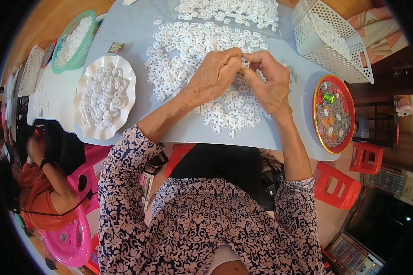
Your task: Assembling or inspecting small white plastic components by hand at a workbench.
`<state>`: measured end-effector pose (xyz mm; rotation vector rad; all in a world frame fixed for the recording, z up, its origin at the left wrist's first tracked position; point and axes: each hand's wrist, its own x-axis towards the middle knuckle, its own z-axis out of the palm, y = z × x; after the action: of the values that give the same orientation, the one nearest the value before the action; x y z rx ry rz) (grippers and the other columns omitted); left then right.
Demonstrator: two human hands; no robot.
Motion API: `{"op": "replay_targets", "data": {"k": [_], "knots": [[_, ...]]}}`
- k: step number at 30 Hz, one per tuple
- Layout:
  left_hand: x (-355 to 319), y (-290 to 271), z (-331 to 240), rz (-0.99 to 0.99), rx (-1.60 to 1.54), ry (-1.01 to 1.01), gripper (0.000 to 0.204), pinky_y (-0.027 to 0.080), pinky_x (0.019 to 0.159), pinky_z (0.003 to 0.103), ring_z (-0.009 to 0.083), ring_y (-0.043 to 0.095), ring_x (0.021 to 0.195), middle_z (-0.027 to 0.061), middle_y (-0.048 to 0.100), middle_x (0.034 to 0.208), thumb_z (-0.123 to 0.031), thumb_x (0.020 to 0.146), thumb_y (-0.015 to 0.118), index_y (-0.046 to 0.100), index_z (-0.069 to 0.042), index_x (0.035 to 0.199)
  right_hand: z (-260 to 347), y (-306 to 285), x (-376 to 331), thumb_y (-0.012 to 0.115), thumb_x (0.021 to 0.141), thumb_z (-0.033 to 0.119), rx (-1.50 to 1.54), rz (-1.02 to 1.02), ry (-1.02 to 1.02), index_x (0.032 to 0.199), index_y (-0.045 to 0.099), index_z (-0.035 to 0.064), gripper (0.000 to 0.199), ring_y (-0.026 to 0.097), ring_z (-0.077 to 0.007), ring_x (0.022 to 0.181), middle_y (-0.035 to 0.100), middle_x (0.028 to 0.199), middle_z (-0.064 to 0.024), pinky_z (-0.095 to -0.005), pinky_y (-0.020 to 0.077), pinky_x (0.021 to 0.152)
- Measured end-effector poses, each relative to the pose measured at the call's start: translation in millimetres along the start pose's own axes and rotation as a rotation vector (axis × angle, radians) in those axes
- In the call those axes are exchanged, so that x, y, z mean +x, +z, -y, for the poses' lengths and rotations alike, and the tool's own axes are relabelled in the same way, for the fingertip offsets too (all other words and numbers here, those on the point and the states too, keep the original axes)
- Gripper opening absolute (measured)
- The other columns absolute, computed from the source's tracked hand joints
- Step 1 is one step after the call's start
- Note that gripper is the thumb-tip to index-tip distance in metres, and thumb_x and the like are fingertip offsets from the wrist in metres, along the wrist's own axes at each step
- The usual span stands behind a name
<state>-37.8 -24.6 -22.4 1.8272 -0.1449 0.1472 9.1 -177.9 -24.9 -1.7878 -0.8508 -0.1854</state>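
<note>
My left hand point(214, 74) and my right hand point(270, 81) meet over the table, fingertips pinched together. Between them shows a small white plastic piece point(244, 61), partly covered by my fingers. Below and behind the hands spreads a heap of small white oval pieces with holes point(170, 75). A nearer cluster of the same white pieces point(231, 112) lies just under my right hand. To the left stands a white scalloped dish point(129, 75) filled with more of them. At the right, a red round tray point(316, 121) holds small grey metal parts and a green wrapper.
A white perforated basket point(360, 68) stands at the back right, and a green basket point(59, 65) with white pieces at the back left. A small packet point(116, 47) lies by the dish. Another person point(55, 192) sits at the left. Red stools point(337, 185) stand at the right.
</note>
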Motion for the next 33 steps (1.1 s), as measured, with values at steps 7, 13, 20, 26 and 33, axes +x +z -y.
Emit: {"op": "replay_targets", "data": {"k": [7, 13, 20, 26, 33], "knots": [[-1, 4, 5, -0.021, -0.034, 0.070, 0.023, 0.037, 0.052, 0.032, 0.0135, 0.036, 0.056, 0.0080, 0.039, 0.059, -0.016, 0.089, 0.039, 0.048, 0.002, 0.077, 1, -4, -1, 0.072, 0.074, 0.003, 0.003, 0.029, -0.005, 0.086, 0.060, 0.0011, 0.017, 0.054, -0.0114, 0.059, 0.059, 0.068, -0.0052, -0.0247, 0.0459, 0.057], [2, 1, 5, 0.002, -0.004, 0.013, 0.025, 0.038, 0.053, 0.033, 0.0145, 0.038, 0.057, 0.0086, 0.040, 0.060, -0.017, 0.090, 0.039, 0.048, 0.002, 0.077, -8, -7, 1, 0.065, 0.084, 0.002, 0.135, 0.137, 0.171, 0.097, 0.063, -0.0015, 0.014, 0.051, -0.0053, 0.067, 0.059, 0.079, 0.0002, -0.0198, 0.0437, 0.061], [7, -1, 2, 0.014, 0.039, 0.095, 0.024, 0.039, 0.055, 0.034, 0.0174, 0.040, 0.057, 0.0104, 0.042, 0.060, -0.018, 0.092, 0.042, 0.048, 0.002, 0.080, -4, -18, 7, 0.059, 0.088, 0.004, 0.360, 0.120, 0.259, 0.102, 0.064, -0.0034, 0.016, 0.057, -0.0054, 0.072, 0.065, 0.082, -0.0026, -0.0193, 0.0461, 0.062], [-3, 1, 4, 0.005, 0.092, 0.146, 0.011, 0.039, 0.057, 0.030, 0.0138, 0.043, 0.061, 0.0079, 0.047, 0.065, -0.009, 0.088, 0.050, 0.051, 0.002, 0.085, -18, -6, -3, 0.059, 0.087, 0.003, 0.312, 0.029, 0.256, 0.097, 0.065, 0.0009, 0.012, 0.051, -0.0019, 0.070, 0.060, 0.080, 0.0031, -0.0179, 0.0429, 0.061], [-3, -8, 25, -0.136, -0.015, 0.136, 0.004, 0.040, 0.059, 0.024, 0.0079, 0.045, 0.065, 0.0016, 0.050, 0.069, -0.002, 0.086, 0.049, 0.053, 0.000, 0.086, -1, -39, 23, 0.060, 0.080, 0.005, -0.132, -0.246, -0.112, 0.086, 0.065, 0.0016, 0.008, 0.056, -0.0097, 0.062, 0.061, 0.068, -0.0038, -0.0253, 0.0463, 0.060]]}}
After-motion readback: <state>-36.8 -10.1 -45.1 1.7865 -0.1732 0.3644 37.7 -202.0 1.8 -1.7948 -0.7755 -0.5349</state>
